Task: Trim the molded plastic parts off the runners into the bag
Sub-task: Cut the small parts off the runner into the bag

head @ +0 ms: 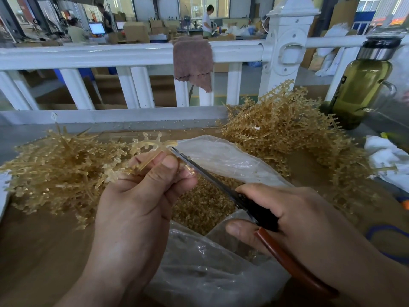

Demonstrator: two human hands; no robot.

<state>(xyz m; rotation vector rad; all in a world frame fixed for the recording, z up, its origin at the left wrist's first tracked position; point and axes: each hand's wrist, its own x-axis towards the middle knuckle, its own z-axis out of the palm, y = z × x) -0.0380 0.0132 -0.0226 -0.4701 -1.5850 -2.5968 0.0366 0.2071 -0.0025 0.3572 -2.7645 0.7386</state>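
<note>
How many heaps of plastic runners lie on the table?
2: the left heap beside the clear bag, the right heap near the green bottle. More may be hidden.

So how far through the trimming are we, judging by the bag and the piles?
Done: the bag holds a deep layer of cut parts, and the left pile looks mostly stripped. In hand: the left hand grips one runner over the bag while the right hand works the scissors at it. Left: the right pile bristles with parts, so probably a good share remains.
</note>
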